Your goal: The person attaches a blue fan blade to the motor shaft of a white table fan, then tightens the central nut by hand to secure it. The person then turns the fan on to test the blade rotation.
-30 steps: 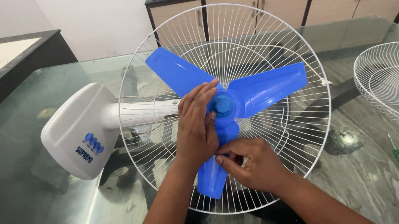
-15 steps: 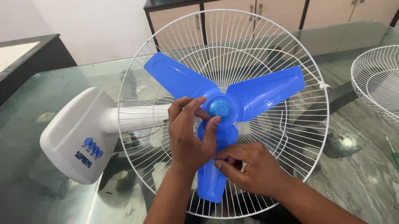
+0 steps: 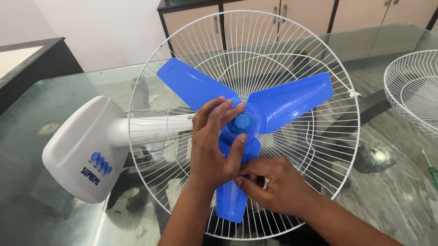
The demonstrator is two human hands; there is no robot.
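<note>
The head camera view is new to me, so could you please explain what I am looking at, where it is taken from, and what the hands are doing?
The picture comes from a camera worn on a person's head, looking down at their own two bare hands; there is no robot. On a glass table lies a white fan on its side, with its base to the left and its rear wire guard facing the camera. Inside the guard sits a blue three-bladed propeller. The left hand wraps its fingers round the blue hub cap at the centre. The right hand pinches the lower blade. A second wire guard and a green screwdriver lie to the right.
</note>
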